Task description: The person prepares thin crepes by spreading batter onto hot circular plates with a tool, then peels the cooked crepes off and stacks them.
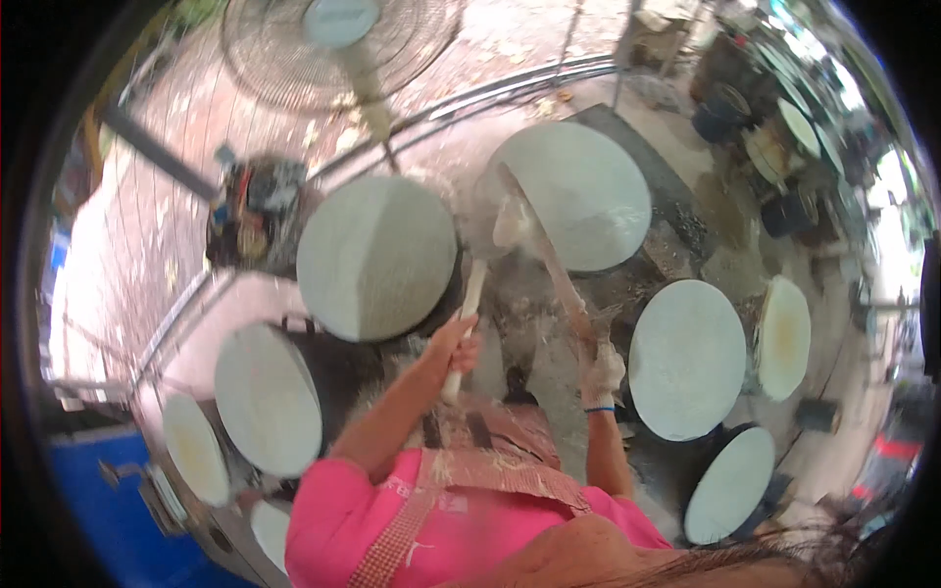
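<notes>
My bare left hand (459, 344) is closed around a pale stick (475, 288) that points up and away from me. My right hand (606, 367), in a whitish knit glove with a blue cuff edge, grips the lower end of a long, flat, brownish blade-like tool (548, 250). The tool's far part lies across or above the left edge of a large pale round disc (588, 195). Between stick and tool is a blurred whitish piece (512, 223); what it is and what holds it I cannot tell. Another large disc (376, 257) stands left of the stick.
More pale discs surround me, one at the right (687, 360) and one at the left (268, 400). A pedestal fan (342, 51) stands beyond. Dark buckets (720, 112) are at the upper right, a cluttered stand (257, 213) at the left, and a blue surface (125, 507) at the lower left.
</notes>
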`<control>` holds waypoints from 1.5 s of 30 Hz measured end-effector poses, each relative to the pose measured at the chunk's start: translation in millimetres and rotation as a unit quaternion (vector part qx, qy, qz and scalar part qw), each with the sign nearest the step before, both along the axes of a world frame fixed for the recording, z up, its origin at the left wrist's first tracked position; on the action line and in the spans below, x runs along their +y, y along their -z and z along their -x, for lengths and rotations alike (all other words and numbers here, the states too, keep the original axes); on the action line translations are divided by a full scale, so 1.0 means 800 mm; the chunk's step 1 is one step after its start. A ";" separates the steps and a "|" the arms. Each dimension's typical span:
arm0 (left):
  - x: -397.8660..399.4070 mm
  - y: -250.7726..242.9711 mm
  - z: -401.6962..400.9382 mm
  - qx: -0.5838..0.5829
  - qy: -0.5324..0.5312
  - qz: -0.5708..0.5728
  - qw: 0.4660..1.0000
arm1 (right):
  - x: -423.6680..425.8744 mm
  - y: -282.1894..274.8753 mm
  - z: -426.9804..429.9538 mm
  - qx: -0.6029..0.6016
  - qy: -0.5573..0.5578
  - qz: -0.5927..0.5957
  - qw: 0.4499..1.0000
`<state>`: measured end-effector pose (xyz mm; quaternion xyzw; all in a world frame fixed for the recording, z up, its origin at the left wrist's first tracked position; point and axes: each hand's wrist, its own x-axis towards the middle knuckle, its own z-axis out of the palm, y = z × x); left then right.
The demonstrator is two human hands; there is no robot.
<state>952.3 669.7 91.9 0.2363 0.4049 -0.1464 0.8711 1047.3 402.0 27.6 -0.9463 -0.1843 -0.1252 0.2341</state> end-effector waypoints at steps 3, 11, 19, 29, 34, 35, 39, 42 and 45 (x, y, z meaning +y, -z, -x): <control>0.012 0.037 0.042 -0.095 -0.065 0.252 0.961 | 0.017 0.007 0.009 0.015 -0.034 0.019 0.999; -0.057 -0.016 0.211 -0.222 -0.196 0.069 0.953 | 0.074 -0.014 -0.030 0.220 -0.161 -0.054 0.961; -0.203 0.007 0.421 -0.125 -0.508 0.227 0.821 | 0.214 -0.028 0.072 0.268 -0.435 0.053 0.858; -0.100 -0.022 0.528 -0.138 -0.597 0.148 0.776 | 0.327 0.018 0.194 0.603 -0.422 -0.153 0.659; 0.107 -0.013 0.471 -0.145 -0.622 -0.034 0.769 | 0.411 0.015 0.202 0.647 -0.425 -0.148 0.615; 0.146 -0.003 0.456 -0.163 -0.605 -0.105 0.773 | 0.429 0.013 0.198 0.640 -0.434 -0.136 0.619; 0.282 0.045 0.410 -0.161 -0.665 0.030 0.729 | 0.486 0.007 0.208 0.662 -0.424 -0.086 0.613; 0.317 0.060 0.366 -0.050 -0.707 -0.030 0.704 | 0.510 0.017 0.201 0.655 -0.419 -0.085 0.623; 0.325 0.070 0.338 0.029 -0.713 -0.099 0.693 | 0.518 0.023 0.197 0.636 -0.441 -0.126 0.621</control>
